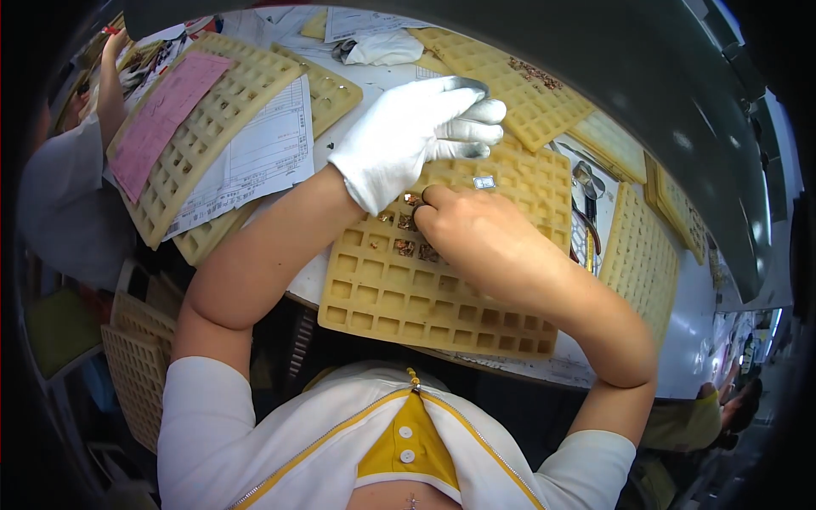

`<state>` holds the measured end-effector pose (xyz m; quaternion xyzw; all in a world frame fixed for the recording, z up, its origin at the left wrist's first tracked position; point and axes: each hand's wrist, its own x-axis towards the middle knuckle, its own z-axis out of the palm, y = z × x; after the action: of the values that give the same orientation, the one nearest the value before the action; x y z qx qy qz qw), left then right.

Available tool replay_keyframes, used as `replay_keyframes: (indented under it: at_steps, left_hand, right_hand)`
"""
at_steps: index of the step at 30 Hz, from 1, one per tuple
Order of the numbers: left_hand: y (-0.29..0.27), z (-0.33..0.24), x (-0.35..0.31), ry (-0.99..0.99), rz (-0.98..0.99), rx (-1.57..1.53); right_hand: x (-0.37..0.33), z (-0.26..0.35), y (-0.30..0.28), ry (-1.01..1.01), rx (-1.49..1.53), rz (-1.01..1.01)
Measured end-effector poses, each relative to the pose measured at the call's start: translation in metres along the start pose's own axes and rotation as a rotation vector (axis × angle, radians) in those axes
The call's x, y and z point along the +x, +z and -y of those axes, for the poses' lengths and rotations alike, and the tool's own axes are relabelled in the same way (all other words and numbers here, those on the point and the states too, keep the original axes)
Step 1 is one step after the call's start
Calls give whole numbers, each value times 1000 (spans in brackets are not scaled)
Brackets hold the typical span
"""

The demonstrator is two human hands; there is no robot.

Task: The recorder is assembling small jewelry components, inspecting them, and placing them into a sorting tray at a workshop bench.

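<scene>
From where I stand, a person leans over a yellow tray (399, 338) full of little square holes, on a white tabletop (693, 340), by its near edge. Shiny, copper-coloured bits (404, 247) sit in some holes, left of the tray's middle.

The right hand (466, 219) is bare and bends down over the holes next to those bits. Its fingertips are tucked low, so I can't tell if they pinch one. The left hand (429, 132) wears a white glove and is over the tray's far left corner. Its fingers are a little bent, with small gaps between them; I can't tell if they hold anything.

A tiny white label (484, 182) with dark marks lies toward the tray's far edge, too small to read. By the tray's right edge are some tools (590, 204).

Toward the tabletop's left edge, a pink paper (170, 119) with faint writing lies on another holed tray (246, 81). A white paper (270, 136) with printed lines and boxes pokes out beneath that tray. Its print is too small for me to read.
</scene>
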<state>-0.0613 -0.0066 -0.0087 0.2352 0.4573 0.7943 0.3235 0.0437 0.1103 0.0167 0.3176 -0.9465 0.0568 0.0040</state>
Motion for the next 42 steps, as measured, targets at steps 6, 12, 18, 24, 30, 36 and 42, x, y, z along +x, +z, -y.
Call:
replay_keyframes:
  at_steps: [6,12,18,24,30,36,42]
  left_hand:
    - [-5,0,1,108,-13,-27]
    - [-9,1,2,85,32,-5]
    - [-4,-1,4,18,-15,-28]
    - [-6,8,2,-44,64,102]
    - [19,17,-12,-411,155,-257]
    - [31,28,-24,-633,153,-503]
    - [34,31,-24,-725,214,-583]
  right_hand:
    - [0,-3,3,-52,-30,19]
    - [-3,5,14,-50,-137,-46]
    - [-15,-13,14,42,107,-76]
    - [-25,-29,8,208,447,-128]
    - [-52,-36,-1,268,404,-301]
    - [-79,-24,2,278,325,-488]
    - [-103,-19,7,453,375,-560]
